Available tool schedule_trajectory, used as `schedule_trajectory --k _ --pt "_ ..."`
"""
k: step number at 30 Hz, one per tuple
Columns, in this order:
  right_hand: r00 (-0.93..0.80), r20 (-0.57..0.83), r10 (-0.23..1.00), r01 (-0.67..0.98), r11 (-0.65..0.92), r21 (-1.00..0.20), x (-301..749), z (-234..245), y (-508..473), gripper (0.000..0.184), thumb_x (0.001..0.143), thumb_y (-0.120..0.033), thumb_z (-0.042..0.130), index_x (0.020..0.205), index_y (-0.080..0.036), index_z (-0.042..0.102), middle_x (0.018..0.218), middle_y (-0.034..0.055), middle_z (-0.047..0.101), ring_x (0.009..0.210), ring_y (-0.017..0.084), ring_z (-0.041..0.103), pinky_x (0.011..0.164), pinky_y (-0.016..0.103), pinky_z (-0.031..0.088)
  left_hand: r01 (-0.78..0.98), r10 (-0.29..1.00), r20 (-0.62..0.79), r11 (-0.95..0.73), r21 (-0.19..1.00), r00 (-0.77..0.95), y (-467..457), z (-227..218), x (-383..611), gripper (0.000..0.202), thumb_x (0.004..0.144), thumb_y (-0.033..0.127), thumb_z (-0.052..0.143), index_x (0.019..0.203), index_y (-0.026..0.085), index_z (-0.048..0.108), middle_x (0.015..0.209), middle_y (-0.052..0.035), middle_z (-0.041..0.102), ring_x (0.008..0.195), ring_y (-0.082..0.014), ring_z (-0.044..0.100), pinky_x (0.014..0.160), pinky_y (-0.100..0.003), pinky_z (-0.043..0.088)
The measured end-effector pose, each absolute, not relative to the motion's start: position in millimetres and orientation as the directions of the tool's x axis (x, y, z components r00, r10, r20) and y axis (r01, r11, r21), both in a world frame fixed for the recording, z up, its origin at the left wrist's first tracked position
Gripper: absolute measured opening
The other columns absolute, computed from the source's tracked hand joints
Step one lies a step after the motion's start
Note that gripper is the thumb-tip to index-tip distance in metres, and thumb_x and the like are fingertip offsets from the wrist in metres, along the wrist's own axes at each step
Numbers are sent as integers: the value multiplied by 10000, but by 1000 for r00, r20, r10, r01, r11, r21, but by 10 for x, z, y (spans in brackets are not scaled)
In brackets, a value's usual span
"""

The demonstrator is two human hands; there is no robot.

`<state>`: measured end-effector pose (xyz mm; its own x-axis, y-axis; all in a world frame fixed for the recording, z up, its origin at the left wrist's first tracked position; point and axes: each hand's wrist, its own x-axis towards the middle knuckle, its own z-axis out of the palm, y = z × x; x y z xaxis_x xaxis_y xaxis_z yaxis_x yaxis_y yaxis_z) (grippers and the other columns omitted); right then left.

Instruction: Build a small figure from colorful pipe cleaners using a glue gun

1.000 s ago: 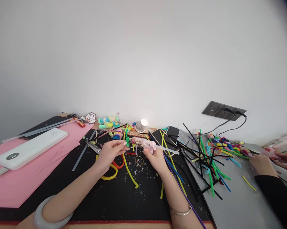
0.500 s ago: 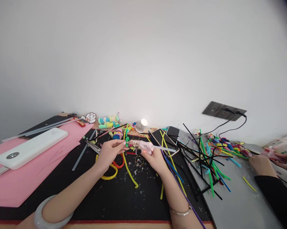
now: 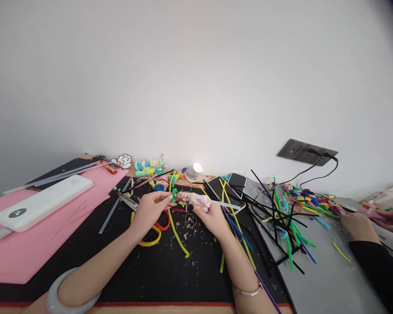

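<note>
My right hand (image 3: 212,220) is closed round a small pink glue gun (image 3: 198,200) with a clear glue stick (image 3: 227,204) poking out of its back. The gun's tip points left at a small green pipe-cleaner piece (image 3: 174,193). My left hand (image 3: 150,208) pinches that green piece between thumb and fingers, just above the black mat (image 3: 157,270). The two hands are almost touching at the gun's tip.
Scissors with orange and yellow handles (image 3: 150,231) lie under my left hand. A white power bank (image 3: 39,203) rests on pink paper (image 3: 26,248) at left. Two phones (image 3: 229,185), a heap of coloured pipe cleaners (image 3: 281,213) and another person's hands (image 3: 360,224) are at right.
The glue gun has shifted a little to the left, closing on the green piece held by my left hand. Since half a second ago, almost nothing has moved.
</note>
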<state>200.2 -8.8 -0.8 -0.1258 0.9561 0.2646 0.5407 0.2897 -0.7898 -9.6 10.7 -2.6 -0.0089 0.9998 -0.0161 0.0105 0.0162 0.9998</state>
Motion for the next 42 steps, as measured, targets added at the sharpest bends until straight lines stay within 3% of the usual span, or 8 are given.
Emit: schedule_trajectory --k 4,20,31,38,42 --pt "-89 264 960 546 269 -793 2003 -8 -81 267 827 -312 581 990 -141 704 895 61 719 788 237 645 738 330 502 13 1000 -19 19 1000 -7 111 -36 -94 239 695 396 730 815 190 725 816 -55 765 799 -259 741 771 -352 607" --pt "-150 294 944 563 327 -759 2005 18 -97 242 821 -292 608 1004 -177 714 961 63 728 849 250 662 803 347 508 49 999 39 -38 998 -26 117 -62 -94 219 691 373 722 802 184 725 786 -53 767 750 -255 737 711 -339 600" --pt "-190 315 930 598 364 -714 2016 1 -90 206 835 -289 591 967 -184 710 873 46 721 742 208 633 712 292 478 127 996 85 -79 989 -38 105 -57 -87 159 696 326 695 786 198 725 768 -43 768 730 -249 739 704 -323 592" --pt "-186 343 921 621 381 -685 2006 29 -100 168 844 -315 571 803 -181 662 695 15 645 618 166 546 604 255 399 155 995 92 -86 984 -31 94 -43 -85 142 709 316 676 782 201 716 783 -49 772 739 -259 742 716 -334 593" --pt "-203 331 922 630 381 -677 2005 32 -99 157 838 -308 579 773 -174 629 709 15 642 616 155 533 594 246 382 167 995 93 -87 982 -28 100 -53 -81 143 714 305 666 795 199 717 785 -49 771 754 -260 742 720 -334 591"
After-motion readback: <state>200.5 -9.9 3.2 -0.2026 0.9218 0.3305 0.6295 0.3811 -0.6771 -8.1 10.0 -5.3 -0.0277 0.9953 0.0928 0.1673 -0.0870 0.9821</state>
